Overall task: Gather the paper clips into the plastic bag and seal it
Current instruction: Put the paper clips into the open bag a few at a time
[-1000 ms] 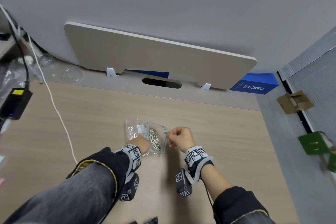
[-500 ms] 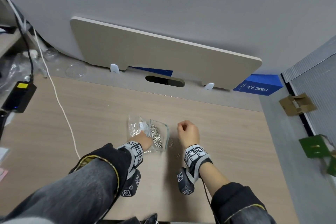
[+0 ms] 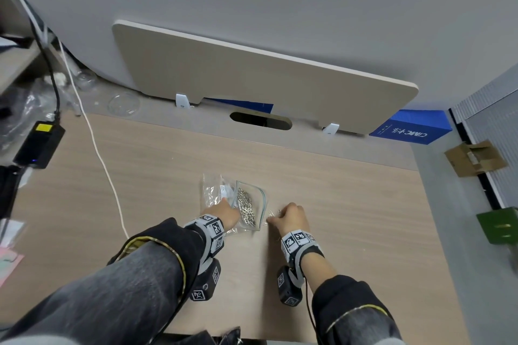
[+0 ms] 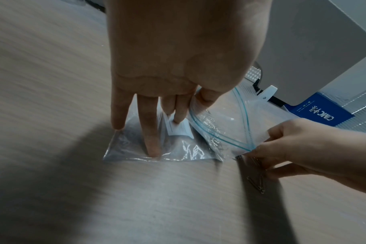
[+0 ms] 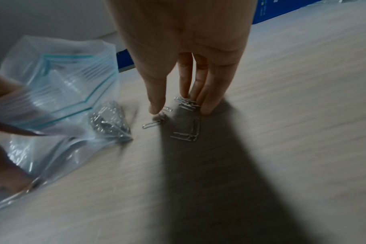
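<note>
A clear zip bag (image 3: 253,199) with a blue-green seal strip lies on the desk, mouth open, a heap of silver paper clips (image 3: 246,206) inside it. My left hand (image 3: 224,211) pinches the bag's near lip (image 4: 201,105) between thumb and forefinger, while its other fingers press flat on spare bags (image 4: 157,148). Just right of the bag, my right hand (image 5: 178,107) points down at the desk. Its fingertips (image 5: 206,109) rest on a few loose paper clips (image 5: 186,103), the thumb a little apart. More loose clips (image 5: 188,133) lie nearer me.
A white cable (image 3: 103,165) runs down the wooden desk (image 3: 350,218) at the left, beside a black power brick (image 3: 39,143). A beige divider panel (image 3: 252,78) stands behind the desk, with a blue box (image 3: 409,129) at the back right.
My right hand, which held a clip at the bag's mouth one second ago, has come down onto the desk right of the bag and now touches loose clips. The left hand keeps the bag.
</note>
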### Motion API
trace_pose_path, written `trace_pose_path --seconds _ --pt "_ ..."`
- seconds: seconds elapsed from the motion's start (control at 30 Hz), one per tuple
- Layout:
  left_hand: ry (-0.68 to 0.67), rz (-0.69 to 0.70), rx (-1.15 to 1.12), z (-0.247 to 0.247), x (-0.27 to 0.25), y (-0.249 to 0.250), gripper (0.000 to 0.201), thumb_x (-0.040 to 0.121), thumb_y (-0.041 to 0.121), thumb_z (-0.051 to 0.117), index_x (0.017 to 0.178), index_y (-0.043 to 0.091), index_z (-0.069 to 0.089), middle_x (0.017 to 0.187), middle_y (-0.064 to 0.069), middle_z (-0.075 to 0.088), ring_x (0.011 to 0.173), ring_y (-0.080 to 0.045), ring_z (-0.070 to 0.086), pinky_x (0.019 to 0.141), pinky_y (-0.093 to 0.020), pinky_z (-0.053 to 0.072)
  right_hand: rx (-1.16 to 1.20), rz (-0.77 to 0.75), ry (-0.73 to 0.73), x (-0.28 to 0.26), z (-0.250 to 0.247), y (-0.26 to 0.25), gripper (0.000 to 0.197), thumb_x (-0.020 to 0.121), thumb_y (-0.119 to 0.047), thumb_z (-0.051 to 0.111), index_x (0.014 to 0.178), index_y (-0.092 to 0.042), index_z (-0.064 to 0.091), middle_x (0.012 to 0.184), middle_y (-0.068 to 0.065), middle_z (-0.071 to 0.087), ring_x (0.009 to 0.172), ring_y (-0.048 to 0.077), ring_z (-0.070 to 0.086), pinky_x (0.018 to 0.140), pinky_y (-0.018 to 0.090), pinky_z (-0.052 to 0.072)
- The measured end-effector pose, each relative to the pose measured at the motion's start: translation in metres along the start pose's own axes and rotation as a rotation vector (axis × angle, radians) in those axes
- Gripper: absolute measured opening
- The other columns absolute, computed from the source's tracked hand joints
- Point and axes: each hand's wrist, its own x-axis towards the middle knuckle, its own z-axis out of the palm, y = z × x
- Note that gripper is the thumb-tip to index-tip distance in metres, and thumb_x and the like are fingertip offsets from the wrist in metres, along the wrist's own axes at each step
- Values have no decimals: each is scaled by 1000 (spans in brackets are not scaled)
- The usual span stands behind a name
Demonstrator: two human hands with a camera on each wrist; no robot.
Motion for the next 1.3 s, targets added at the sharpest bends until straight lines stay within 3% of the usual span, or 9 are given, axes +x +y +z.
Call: trace_pose_path --seconds 0.13,0.4,0.53,0.7,0.97,1.23,1.3 --pt "3 -1 17 0 2 1 64 92 40 31 150 13 22 145 -11 46 123 -30 54 103 -37 44 -10 -1 9 -4 9 -8 54 69 -36 79 108 -7 55 113 11 52 104 32 58 87 36 49" --pt "1 -10 27 1 5 0 63 92 40 31 149 13 26 144 -11 46 123 -30 53 103 -37 43 -37 -93 15 1 14 -10 18 85 -20 68 97 -8 63 109 12 62 101 29 60 84 34 47" --pt "5 -18 21 2 7 -1 64 91 42 30 149 13 26 147 -11 43 126 -31 51 104 -37 43 -79 -138 -2 2 11 -9 16 88 -19 61 99 -8 64 110 12 62 102 31 59 83 34 46" --pt "13 -12 33 2 5 0 64 94 40 29 152 16 17 154 -9 33 135 -31 43 109 -37 38 -82 -119 -52 5 6 -9 16 87 -22 63 95 -8 64 106 13 66 98 31 62 81 33 49" --pt "23 -11 34 4 6 0 64 92 41 30 150 14 22 151 -10 38 132 -31 46 109 -38 39 -139 -134 -73 2 4 -14 18 84 -15 54 93 -6 66 101 16 68 94 35 64 74 32 49" --pt "14 -19 42 2 5 0 62 92 41 31 146 12 31 148 -11 43 129 -31 49 108 -39 40 112 -16 -60 1 3 -7 7 77 -16 64 82 -12 60 97 10 67 94 28 63 70 24 40" --pt "9 -19 35 2 6 0 63 93 42 30 148 12 27 152 -9 37 132 -30 47 109 -39 39 147 -12 -68 3 4 -6 10 75 -18 67 78 -13 58 92 9 66 91 27 63 69 24 40"
